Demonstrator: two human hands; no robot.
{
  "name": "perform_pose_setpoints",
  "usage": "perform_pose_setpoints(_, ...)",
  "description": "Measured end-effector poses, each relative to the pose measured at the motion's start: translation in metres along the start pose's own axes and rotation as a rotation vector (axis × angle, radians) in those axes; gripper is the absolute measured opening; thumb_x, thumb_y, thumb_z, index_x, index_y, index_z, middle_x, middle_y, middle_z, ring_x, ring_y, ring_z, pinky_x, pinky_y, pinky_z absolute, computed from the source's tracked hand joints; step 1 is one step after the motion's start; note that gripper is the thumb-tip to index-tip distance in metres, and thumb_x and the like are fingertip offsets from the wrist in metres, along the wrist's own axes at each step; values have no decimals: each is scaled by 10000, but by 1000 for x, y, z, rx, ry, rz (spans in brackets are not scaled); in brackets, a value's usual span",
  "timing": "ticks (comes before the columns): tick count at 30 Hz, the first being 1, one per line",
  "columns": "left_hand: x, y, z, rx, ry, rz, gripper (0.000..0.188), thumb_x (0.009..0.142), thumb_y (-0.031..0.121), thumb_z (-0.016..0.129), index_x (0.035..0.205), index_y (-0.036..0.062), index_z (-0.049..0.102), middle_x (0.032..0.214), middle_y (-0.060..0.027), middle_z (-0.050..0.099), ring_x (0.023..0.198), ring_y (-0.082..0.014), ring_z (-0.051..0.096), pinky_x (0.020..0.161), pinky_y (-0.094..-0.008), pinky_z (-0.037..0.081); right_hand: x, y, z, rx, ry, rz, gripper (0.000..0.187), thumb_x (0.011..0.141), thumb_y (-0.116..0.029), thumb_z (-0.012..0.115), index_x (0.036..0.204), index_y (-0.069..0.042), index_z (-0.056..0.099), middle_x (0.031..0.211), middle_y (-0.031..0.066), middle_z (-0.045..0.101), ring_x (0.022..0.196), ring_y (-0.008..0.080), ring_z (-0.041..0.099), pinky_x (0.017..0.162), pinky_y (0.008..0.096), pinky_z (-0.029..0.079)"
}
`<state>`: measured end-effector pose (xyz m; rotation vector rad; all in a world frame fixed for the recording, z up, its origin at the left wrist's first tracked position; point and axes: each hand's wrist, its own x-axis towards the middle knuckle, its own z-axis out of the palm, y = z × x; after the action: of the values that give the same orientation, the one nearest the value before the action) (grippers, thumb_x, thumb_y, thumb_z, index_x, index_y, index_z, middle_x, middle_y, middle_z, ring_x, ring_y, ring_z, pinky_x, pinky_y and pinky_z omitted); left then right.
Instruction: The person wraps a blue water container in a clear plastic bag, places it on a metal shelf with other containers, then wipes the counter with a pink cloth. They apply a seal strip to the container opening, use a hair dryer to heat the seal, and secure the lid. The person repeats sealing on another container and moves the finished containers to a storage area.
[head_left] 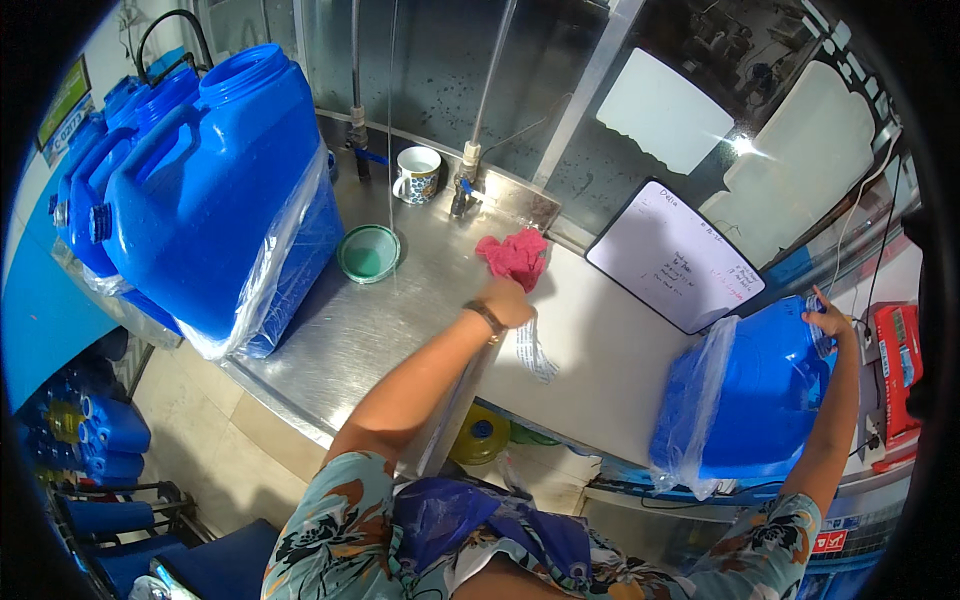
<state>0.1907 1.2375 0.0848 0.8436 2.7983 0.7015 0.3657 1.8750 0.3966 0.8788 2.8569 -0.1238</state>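
Note:
My left hand (508, 303) reaches forward over the counter and grips the near edge of a crumpled pinkish-red cloth (514, 257); its fingertips are partly hidden. Just below that hand lies a strip of printed paper (535, 352). Out to the right, my right hand (828, 318) is closed around the neck of a blue plastic jug (752, 395). The jug is on the right part of the counter, with clear plastic wrap (697, 400) hanging on its left side.
Large blue jugs (215, 190) crowd the steel counter's (350, 345) left. A green bowl (368, 254) and a patterned mug (417, 175) stand near two taps (463, 190). A whiteboard (675, 255) leans against the window behind the right jug. A yellow-capped container (480, 435) sits below the counter.

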Motion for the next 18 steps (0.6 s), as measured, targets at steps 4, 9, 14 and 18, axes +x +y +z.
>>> perform_pose_setpoints(4, -75, -79, -180, 475, 498, -110, 198, 848, 179, 566, 771, 71, 713, 792, -154, 679, 727, -329, 653, 649, -435, 512, -22, -121, 45, -461, 501, 153, 1066, 631, -356, 868, 1527, -218, 308, 1465, 252, 422, 1402, 411, 331, 1089, 526, 343)
perform_pose_setpoints(9, -132, -142, -372, 827, 1563, -418, 196, 835, 213, 596, 862, 40, 684, 873, -197, 643, 835, -375, 618, 786, -456, 486, -79, -416, 209, 131, 380, -1112, 833, 736, -299, 809, 1465, -209, 418, 1516, 227, 321, 1394, 423, 318, 1148, 514, 243)
perform_pose_setpoints(14, -143, -158, -420, 445, 993, -1015, 480, 920, 404, 418, 1111, 74, 709, 1170, -217, 662, 1117, -364, 624, 942, -437, 487, -69, -619, 284, 200, 296, -879, 594, 834, -226, 693, 1395, -206, 498, 1300, 295, 510, 1192, 427, 528, 978, 473, 453)
perform_pose_setpoints(18, -143, -176, -413, 623, 872, -885, 460, 900, 390, 432, 1039, 76, 739, 1082, -189, 698, 1040, -359, 662, 877, -435, 522, -29, -660, 290, 142, 386, -791, 295, 840, -156, 647, 1127, -187, 709, 960, 183, 703, 907, 374, 678, 834, 477, 524)
